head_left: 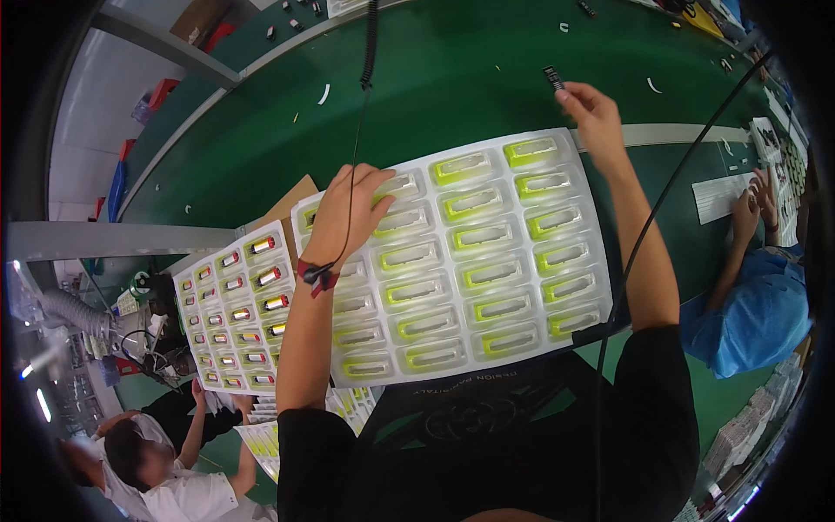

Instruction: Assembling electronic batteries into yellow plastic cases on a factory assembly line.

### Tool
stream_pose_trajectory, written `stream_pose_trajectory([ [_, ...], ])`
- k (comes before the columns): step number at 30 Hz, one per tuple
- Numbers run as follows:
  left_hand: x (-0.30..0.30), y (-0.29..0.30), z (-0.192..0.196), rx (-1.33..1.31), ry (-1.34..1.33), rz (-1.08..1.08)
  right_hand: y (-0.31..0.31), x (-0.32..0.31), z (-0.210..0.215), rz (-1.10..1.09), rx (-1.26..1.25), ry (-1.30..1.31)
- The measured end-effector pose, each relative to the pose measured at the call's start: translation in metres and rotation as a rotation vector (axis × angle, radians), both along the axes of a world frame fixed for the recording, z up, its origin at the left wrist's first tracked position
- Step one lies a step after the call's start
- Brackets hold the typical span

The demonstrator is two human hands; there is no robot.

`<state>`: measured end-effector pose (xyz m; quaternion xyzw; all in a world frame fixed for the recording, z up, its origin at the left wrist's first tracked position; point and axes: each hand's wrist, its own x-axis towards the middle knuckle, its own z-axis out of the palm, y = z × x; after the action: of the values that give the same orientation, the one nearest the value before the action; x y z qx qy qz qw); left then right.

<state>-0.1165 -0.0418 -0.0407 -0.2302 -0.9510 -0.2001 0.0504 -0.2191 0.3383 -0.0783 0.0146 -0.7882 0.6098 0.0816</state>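
Observation:
My right hand [591,117] pinches one end of a small black rectangular piece with light markings [551,76], held above the green bench beyond the tray. Too little detail shows to tell its exact kind. A white plastic tray [439,187] lies before me, with rows of clear moulded pockets holding yellow-green, frame-like parts. Over the tray's far left corner rests my left hand [352,204], thumb apart from the fingers, with nothing seen in it. A red wrist strap [317,277] with a black clip and cord [351,187] is on my left wrist.
To the left, another tray [235,300] holds red-and-gold cylindrical parts. Green bench [452,78] stretches beyond, with small white scraps [324,94]. A coiled cord [370,43] hangs overhead. A co-worker in blue [748,309] works at right; people in white [174,470] are lower left.

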Motion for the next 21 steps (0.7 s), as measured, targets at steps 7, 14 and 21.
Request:
stream_pose_trajectory([
  [7,0.008,0.022,0.036,0.422,-0.264,0.176,-0.074,0.117,0.062,0.489,-0.79,-0.424],
  [14,0.059,0.041,0.045,1.62,-0.601,-0.031,-0.092,0.162,0.082,0.573,-0.763,-0.49],
  [21,0.088,0.065,0.038,1.459,-0.633,0.137,-0.1,0.175,0.089,0.406,-0.245,0.09],
])
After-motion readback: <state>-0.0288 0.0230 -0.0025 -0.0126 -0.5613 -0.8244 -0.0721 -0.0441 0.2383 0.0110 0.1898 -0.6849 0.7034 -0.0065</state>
